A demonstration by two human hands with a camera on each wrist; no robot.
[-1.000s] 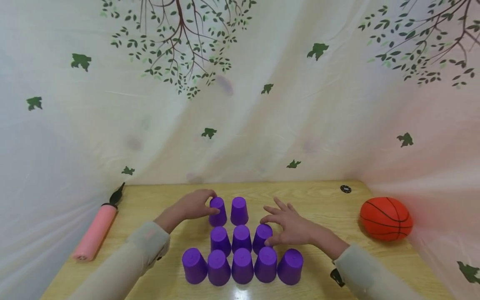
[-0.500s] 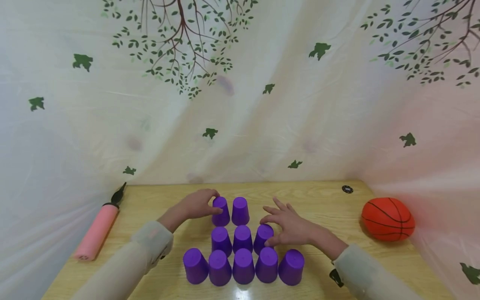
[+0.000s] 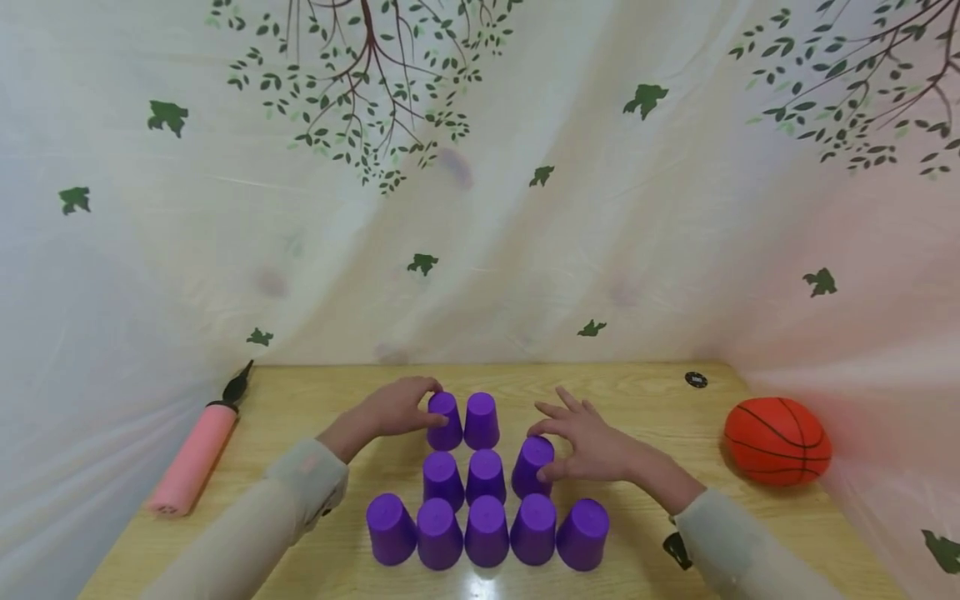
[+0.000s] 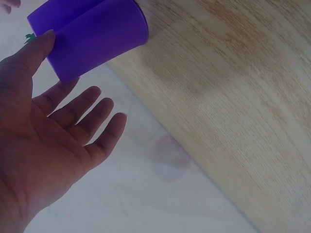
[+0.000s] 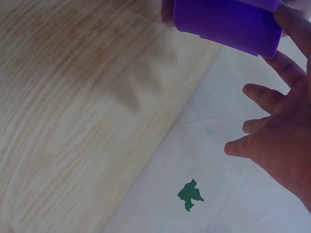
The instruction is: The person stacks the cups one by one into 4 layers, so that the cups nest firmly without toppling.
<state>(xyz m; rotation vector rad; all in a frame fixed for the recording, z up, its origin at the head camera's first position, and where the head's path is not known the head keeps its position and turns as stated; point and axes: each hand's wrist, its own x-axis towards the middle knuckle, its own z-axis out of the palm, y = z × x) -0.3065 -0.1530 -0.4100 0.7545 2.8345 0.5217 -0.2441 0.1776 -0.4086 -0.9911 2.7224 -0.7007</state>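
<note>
Purple cups stand upside down in rows on the wooden table. My left hand (image 3: pixel 393 407) pinches the left cup (image 3: pixel 446 427) of the back row between thumb and index finger; the left wrist view shows its other fingers spread loosely. Beside that cup stands a second back-row cup (image 3: pixel 482 423). My right hand (image 3: pixel 596 448) pinches another purple cup (image 3: pixel 529 468) at the right end of the middle row, held a little higher than its two neighbours, the left one (image 3: pixel 442 483) and the centre one (image 3: pixel 486 479). Several cups make up the front row (image 3: pixel 487 533).
An orange-red basketball (image 3: pixel 777 442) sits at the table's right side. A pink hand pump (image 3: pixel 193 458) with a black nozzle lies at the left. Near the back right edge is a black chip (image 3: pixel 696 380). A printed curtain (image 3: pixel 480 317) hangs behind the table (image 3: pixel 630 387).
My right hand has raised its cup slightly and shifted it right, away from the middle-row cups. The left hand and its cup have moved slightly right, closer to the other back-row cup.
</note>
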